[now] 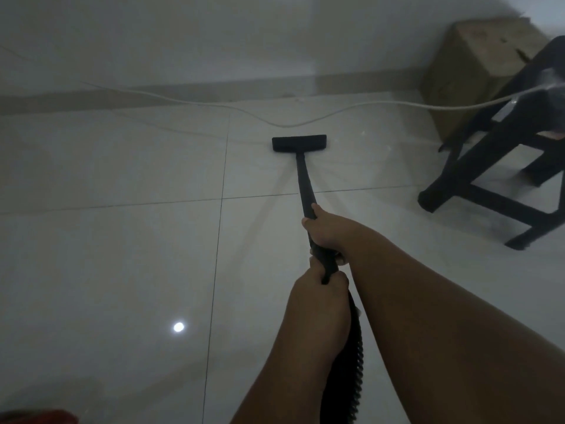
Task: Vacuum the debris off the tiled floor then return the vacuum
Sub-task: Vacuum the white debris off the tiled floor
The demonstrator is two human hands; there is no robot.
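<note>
A black vacuum wand (304,182) runs from my hands out to a flat black floor nozzle (299,143) that rests on the glossy white tiled floor (122,240). My right hand (328,232) grips the wand higher up, fingers curled round it. Just behind it, my left hand (318,296) grips the wand's rear end, where the ribbed black hose (348,356) drops down between my forearms. No debris shows clearly on the dim tiles.
A white cord (275,123) lies across the floor just beyond the nozzle, along the wall skirting. A dark wooden stool (489,179) stands at the right, with a cardboard box (477,71) behind it. Something red (39,417) sits at the bottom left corner.
</note>
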